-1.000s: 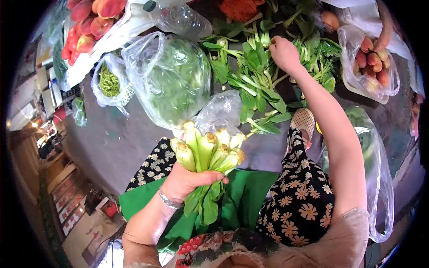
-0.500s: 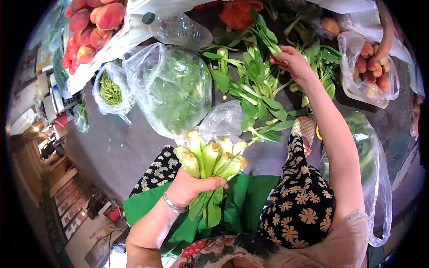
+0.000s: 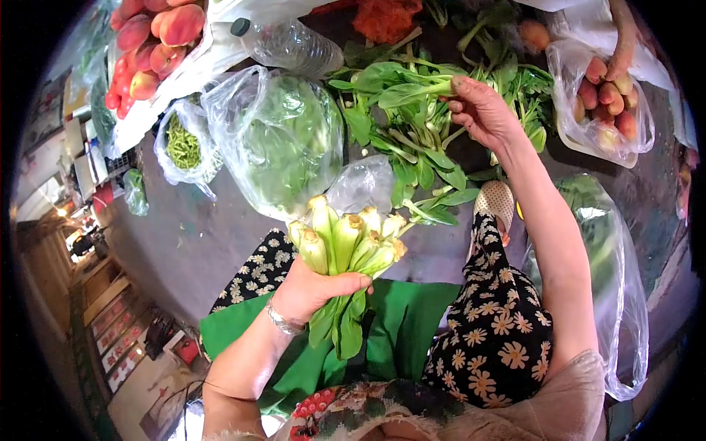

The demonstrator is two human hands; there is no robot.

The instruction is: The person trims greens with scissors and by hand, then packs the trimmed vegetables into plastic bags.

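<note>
My left hand (image 3: 312,289) is closed round a bunch of leafy greens (image 3: 346,242), its pale root ends up and its leaves hanging below the fist. Above the pile of loose greens (image 3: 426,158), my right hand (image 3: 482,110) pinches the stem end of a single green stalk (image 3: 408,84), whose leaves point left. A crumpled clear bag (image 3: 364,184) lies just beyond the held bunch. Left of the pile sits a large clear bag of greens (image 3: 283,140).
A plastic bottle (image 3: 294,48), a bag of green pods (image 3: 182,143) and red-orange peaches (image 3: 180,26) are at the upper left. Bagged fruit (image 3: 610,99) lies at the upper right. Another bag of greens (image 3: 599,242) stands beside my right arm. A shoe (image 3: 494,202) is below the pile.
My right hand has lifted a stalk out of the pile, and its leaves have swung from pointing up to pointing left. My left hand keeps its hold on the bunch.
</note>
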